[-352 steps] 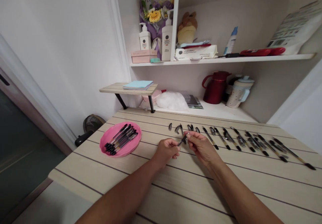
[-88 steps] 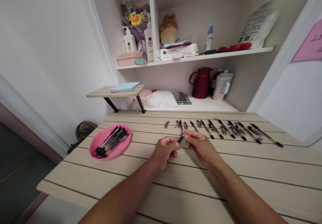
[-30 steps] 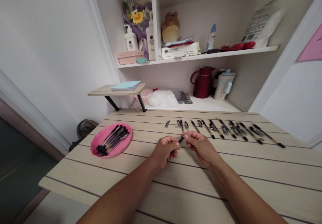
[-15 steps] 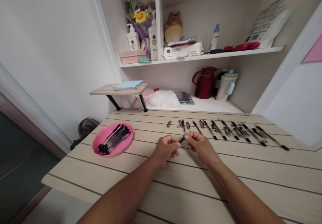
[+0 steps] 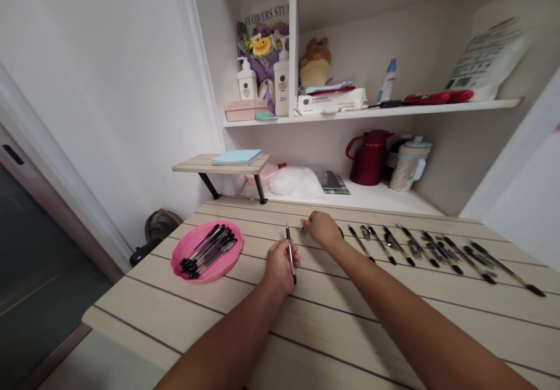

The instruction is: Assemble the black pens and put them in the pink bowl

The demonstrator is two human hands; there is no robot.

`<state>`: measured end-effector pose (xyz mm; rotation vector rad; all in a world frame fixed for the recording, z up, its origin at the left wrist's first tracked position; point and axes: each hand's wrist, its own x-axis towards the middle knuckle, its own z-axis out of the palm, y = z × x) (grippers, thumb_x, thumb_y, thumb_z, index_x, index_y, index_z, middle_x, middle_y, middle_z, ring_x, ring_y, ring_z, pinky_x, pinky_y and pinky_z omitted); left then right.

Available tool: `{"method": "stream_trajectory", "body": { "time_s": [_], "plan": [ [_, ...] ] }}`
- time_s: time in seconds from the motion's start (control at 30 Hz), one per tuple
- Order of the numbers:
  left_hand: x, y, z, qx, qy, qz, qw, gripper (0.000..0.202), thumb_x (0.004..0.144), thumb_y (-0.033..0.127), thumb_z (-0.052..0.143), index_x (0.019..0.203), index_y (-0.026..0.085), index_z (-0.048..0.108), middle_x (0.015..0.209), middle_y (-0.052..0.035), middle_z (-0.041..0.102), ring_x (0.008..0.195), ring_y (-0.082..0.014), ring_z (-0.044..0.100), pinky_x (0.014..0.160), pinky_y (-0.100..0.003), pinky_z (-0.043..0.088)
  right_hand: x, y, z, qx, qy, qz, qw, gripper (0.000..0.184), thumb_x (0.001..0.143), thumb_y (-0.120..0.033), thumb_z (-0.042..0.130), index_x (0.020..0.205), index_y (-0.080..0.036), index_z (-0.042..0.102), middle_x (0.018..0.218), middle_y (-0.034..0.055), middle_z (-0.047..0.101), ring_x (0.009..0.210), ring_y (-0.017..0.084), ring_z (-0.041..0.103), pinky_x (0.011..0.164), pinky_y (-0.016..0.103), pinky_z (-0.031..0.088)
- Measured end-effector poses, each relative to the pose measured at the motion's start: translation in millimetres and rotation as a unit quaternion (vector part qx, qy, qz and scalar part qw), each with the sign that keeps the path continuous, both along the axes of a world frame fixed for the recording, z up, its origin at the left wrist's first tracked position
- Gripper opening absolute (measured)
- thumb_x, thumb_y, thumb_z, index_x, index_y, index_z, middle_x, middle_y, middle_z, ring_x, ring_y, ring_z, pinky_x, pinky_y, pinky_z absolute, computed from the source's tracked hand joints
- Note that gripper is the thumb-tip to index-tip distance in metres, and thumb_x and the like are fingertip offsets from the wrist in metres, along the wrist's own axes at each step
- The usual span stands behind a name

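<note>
My left hand is closed around a black gel pen, which stands almost upright with its bare tip pointing away from me. Further forward, the fingers of my right hand pinch a small dark pen cap at the table surface. My right hand partly covers the things behind it. To the right of it, several uncapped pens and loose clear caps lie in a slanted row.
A pink scalloped dish on the left holds a pile of capped pens. A small raised wooden stand with blue paper is behind it. Along the back are a red jug and a light tumbler.
My hands have come apart. The left keeps the pen, now upright, and has shifted left and down; the right has gone forward to the loose cap. The view has moved slightly.
</note>
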<state>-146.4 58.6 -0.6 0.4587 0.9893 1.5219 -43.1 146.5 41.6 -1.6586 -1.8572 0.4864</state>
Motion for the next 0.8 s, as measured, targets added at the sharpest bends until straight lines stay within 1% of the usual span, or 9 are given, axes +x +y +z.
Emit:
{"method": "stream_trajectory", "body": {
  "time_s": [0.17, 0.3, 0.43, 0.5, 0.57, 0.63, 0.73, 0.77, 0.8],
  "plan": [
    [0, 0, -0.9, 0.022, -0.025, 0.026, 0.999, 0.027, 0.066, 0.033, 0.064, 0.08, 0.017, 0.048, 0.061, 0.003, 0.051, 0.045, -0.005, 0.046, 0.043, -0.016, 0.032, -36, 13, -13.4, -0.033, -0.022, -0.024, 0.999, 0.03, 0.071, -0.021, 0.06, 0.098, -0.007, 0.058, 0.095, 0.0244, 0.064, 0.093, 0.03, 0.06, 0.075, 0.035, 0.042],
    [-1, 0, -1.8, 0.027, -0.017, 0.016, 0.999, 0.03, 0.068, 0.038, 0.062, 0.085, 0.018, 0.047, 0.063, 0.0034, 0.052, 0.044, -0.0049, 0.046, 0.04, -0.016, 0.03, -41, 17, -21.2, -0.046, 0.019, -0.028, 0.998, 0.027, 0.067, -0.013, 0.059, 0.092, -0.004, 0.06, 0.094, 0.0269, 0.063, 0.09, 0.031, 0.06, 0.072, 0.035, 0.042],
    [1, -2, -1.9, 0.042, 0.045, -0.022, 0.998, 0.033, 0.067, 0.041, 0.062, 0.083, 0.018, 0.045, 0.062, 0.0043, 0.053, 0.038, -0.0033, 0.042, 0.037, -0.015, 0.024, -22, 10, -19.2, -0.057, 0.117, 0.004, 0.992, 0.013, 0.069, -0.024, 0.057, 0.071, -0.013, 0.063, 0.069, 0.0128, 0.066, 0.071, 0.022, 0.061, 0.059, 0.028, 0.041],
    [5, -5, -1.7, 0.051, 0.08, -0.056, 0.994, 0.034, 0.066, 0.042, 0.062, 0.082, 0.018, 0.046, 0.061, 0.0044, 0.054, 0.036, -0.0029, 0.04, 0.036, -0.015, 0.022, -5, 0, -17.7, -0.058, 0.181, 0.023, 0.981, 0.022, 0.072, -0.036, 0.053, 0.067, -0.015, 0.06, 0.056, 0.0049, 0.06, 0.055, 0.017, 0.056, 0.049, 0.025, 0.038],
    [11, -10, -1.3, 0.053, 0.112, -0.092, 0.988, 0.033, 0.066, 0.043, 0.061, 0.082, 0.017, 0.047, 0.059, 0.0043, 0.054, 0.035, -0.0027, 0.039, 0.035, -0.015, 0.021, 16, -14, -18.1, -0.049, 0.242, 0.026, 0.969, 0.031, 0.074, -0.046, 0.048, 0.072, -0.017, 0.057, 0.05, -0.0004, 0.052, 0.045, 0.013, 0.049, 0.043, 0.023, 0.034],
    [16, -14, -0.2, 0.055, 0.143, -0.124, 0.98, 0.031, 0.066, 0.041, 0.06, 0.081, 0.017, 0.048, 0.058, 0.0042, 0.055, 0.034, -0.0027, 0.039, 0.035, -0.016, 0.02, 37, -29, -20.8, -0.029, 0.339, 0.016, 0.94, 0.034, 0.072, -0.052, 0.05, 0.077, -0.018, 0.055, 0.049, -0.004, 0.046, 0.041, 0.01, 0.041, 0.039, 0.022, 0.03],
    [21, -21, 2.6, 0.06, 0.181, -0.167, 0.967, 0.027, 0.067, 0.038, 0.059, 0.08, 0.016, 0.049, 0.057, 0.0038, 0.056, 0.033, -0.0025, 0.038, 0.034, -0.016, 0.019, 59, -50, -25.7, 0.005, 0.525, 0.003, 0.851, 0.035, 0.063, -0.048, 0.065, 0.081, -0.02, 0.054, 0.053, -0.0062, 0.043, 0.04, 0.007, 0.035, 0.037, 0.02, 0.024],
    [22, -23, 3.8, 0.061, 0.193, -0.178, 0.963, 0.026, 0.067, 0.037, 0.059, 0.08, 0.016, 0.049, 0.057, 0.0037, 0.056, 0.033, -0.0025, 0.038, 0.034, -0.016, 0.019, 64, -56, -26.5, 0.014, 0.563, 0.002, 0.826, 0.035, 0.06, -0.045, 0.068, 0.082, -0.02, 0.055, 0.054, -0.0061, 0.044, 0.041, 0.007, 0.034, 0.037, 0.02, 0.023],
    [23, -24, 5.1, 0.061, 0.204, -0.186, 0.959, 0.025, 0.067, 0.035, 0.059, 0.08, 0.016, 0.05, 0.057, 0.0036, 0.056, 0.033, -0.0025, 0.039, 0.034, -0.016, 0.019, 67, -61, -26.6, 0.02, 0.582, 0.001, 0.813, 0.035, 0.06, -0.043, 0.07, 0.083, -0.021, 0.055, 0.057, -0.0059, 0.044, 0.042, 0.006, 0.034, 0.038, 0.02, 0.023]
  ]
}}
